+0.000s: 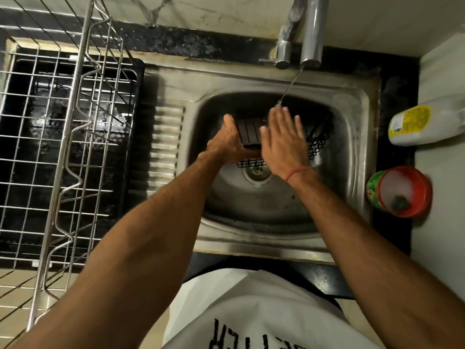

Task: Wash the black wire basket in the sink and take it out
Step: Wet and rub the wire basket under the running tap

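The black wire basket [315, 143] is held inside the steel sink [357, 137], above the drain. My left hand [230, 141] grips its left end, fingers curled round the solid dark side panel. My right hand [284, 139] lies flat over the basket's middle with straight, spread fingers, hiding much of it. A thin stream of water [289, 88] runs from the tap [312, 34] and lands at my right hand's fingertips.
A steel dish rack [75, 137] stands over a black tray left of the sink. At the right lie a white bottle with a yellow label [422, 122] and a red tub [402, 191] holding soap and a scrubber. The drain [256, 172] is under the basket.
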